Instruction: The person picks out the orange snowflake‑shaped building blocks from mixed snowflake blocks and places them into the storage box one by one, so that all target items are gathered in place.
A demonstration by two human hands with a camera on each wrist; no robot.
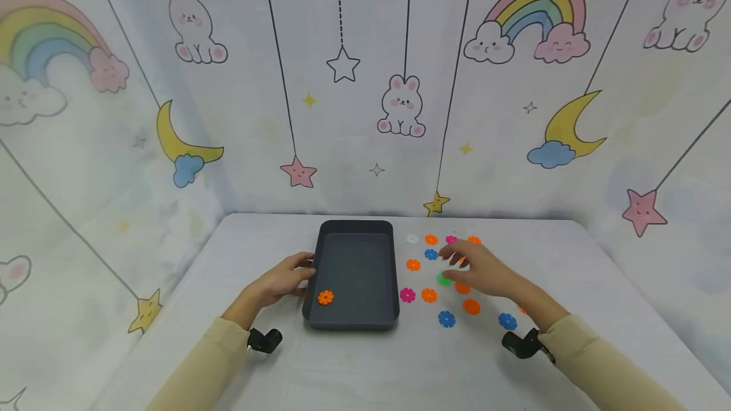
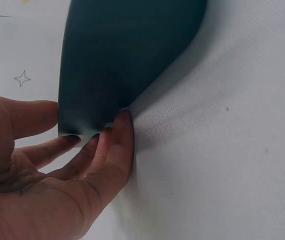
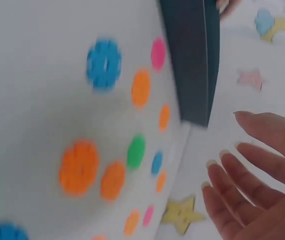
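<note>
My left hand holds the left side of a dark grey rectangular tray. In the left wrist view its thumb lies at the rim of the tray, and the fingertips press low on the outer wall. A single orange notched disc lies inside the tray, near its front left corner. My right hand hovers over the loose discs right of the tray, fingers bent and apart, with nothing between them. A green disc shows just below its thumb; in the right wrist view that green disc lies on the table.
Several orange, blue and pink discs and a white disc are scattered right of the tray on the white-covered table. One blue disc lies under the right forearm. A printed cloth hangs behind the table.
</note>
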